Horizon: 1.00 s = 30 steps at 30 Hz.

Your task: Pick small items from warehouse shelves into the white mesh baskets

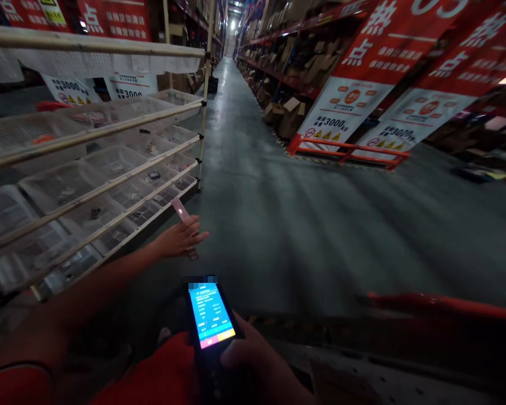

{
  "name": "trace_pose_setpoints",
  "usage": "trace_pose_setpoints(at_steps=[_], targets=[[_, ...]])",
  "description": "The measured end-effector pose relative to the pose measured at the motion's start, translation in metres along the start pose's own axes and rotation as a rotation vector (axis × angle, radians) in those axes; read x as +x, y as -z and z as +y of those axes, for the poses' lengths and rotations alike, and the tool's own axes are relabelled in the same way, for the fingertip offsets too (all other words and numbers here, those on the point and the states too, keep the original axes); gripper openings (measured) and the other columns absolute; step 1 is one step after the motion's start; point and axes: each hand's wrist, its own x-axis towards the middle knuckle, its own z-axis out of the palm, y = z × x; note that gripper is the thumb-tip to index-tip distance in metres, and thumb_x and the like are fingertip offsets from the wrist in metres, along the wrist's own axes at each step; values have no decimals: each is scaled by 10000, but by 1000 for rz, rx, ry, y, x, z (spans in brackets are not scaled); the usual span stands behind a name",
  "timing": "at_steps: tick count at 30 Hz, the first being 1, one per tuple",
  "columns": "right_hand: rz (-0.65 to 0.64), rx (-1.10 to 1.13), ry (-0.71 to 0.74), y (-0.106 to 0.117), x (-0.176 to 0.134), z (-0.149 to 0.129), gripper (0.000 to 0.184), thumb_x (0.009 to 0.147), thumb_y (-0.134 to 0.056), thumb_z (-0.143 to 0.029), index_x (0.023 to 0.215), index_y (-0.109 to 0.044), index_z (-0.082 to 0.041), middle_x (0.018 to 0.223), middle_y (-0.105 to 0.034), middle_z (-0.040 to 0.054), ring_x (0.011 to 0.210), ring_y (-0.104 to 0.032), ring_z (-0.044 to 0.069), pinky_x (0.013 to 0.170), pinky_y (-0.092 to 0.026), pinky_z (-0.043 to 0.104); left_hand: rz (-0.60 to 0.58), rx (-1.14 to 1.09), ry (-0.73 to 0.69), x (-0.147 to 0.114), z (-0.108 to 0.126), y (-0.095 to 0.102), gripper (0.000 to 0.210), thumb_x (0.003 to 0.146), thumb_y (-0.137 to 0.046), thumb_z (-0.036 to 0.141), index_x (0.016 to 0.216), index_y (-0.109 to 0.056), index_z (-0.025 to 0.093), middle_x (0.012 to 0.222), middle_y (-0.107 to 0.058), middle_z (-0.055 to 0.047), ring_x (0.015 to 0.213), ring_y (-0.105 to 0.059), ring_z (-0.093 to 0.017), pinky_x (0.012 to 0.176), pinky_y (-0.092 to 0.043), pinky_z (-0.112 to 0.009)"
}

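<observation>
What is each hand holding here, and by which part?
The left hand grips a small pink packet by its lower end. The right hand holds a lit handheld scanner by its lower body, below the screen.

My left hand [180, 239] is near the middle of the frame and holds a small pink thing [180, 210] with its grip closed around it. At the bottom middle, my right hand [253, 365] holds a scanner [211, 318] with a bright blue screen. At the left stands a rack [109, 169] full of clear bins [59, 185]. Red signs [362, 73] hang at the upper right, above the grey floor [299, 225].
</observation>
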Motion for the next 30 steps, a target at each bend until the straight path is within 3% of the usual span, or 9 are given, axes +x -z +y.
trace_pose_setpoints(at_steps=[4,8,12,15,17,21,26,30], targets=[[10,26,-4,-2,-4,-3,417,517,-651,-174,934,-667,-172,745,-720,44,627,-642,190,635,-492,316,-1,83,60,3,6,1,433,874,-578,256,1296,-534,167,1135,-525,-116,1282,-416,-326,1084,-396,-434],[32,40,-38,-2,-7,-5,488,495,-652,-175,982,-661,-173,866,-739,81,713,-673,225,646,-504,334,10,125,4,8,8,-2,442,861,-601,303,1282,-568,172,1134,-539,-119,1258,-437,-329,1097,-371,-434],[6,37,-24,5,-9,-4,510,505,-644,-160,1015,-658,-156,881,-736,81,685,-645,184,622,-474,289,-14,184,34,13,10,-8,387,898,-578,304,1274,-590,213,1136,-559,-98,1251,-460,-291,1090,-364,-408],[-12,5,-9,12,-13,-5,484,538,-667,-182,1020,-648,-148,784,-729,68,662,-646,196,626,-466,304,-34,199,46,18,13,-7,382,912,-556,280,1288,-577,215,1169,-558,-102,1271,-449,-286,1062,-388,-387],[-18,-25,-33,15,-19,-8,489,595,-668,-213,1079,-627,-157,749,-725,52,623,-644,200,659,-475,339,-27,196,46,23,14,-5,379,913,-554,267,1288,-572,216,1159,-561,-98,1279,-450,-286,1055,-396,-376],[-18,-71,-64,20,-32,-18,484,578,-664,-157,1062,-641,-157,922,-745,69,714,-667,188,820,-475,358,-105,115,48,32,17,-3,428,911,-553,247,1335,-535,194,1157,-564,-123,1273,-461,-312,1052,-401,-415],[-1,-88,-112,32,-41,-24,564,620,-674,-213,1177,-591,-174,930,-741,97,767,-685,240,659,-497,344,-132,62,19,45,25,1,466,926,-534,280,1383,-504,194,1223,-560,-160,1314,-428,-338,1038,-414,-436],[2,-155,-68,43,-46,-26,531,612,-719,-242,1127,-626,-157,969,-744,100,760,-675,204,712,-492,329,-171,116,47,57,34,10,432,952,-475,234,1381,-515,214,1204,-589,-143,1315,-450,-313,1002,-445,-393]])
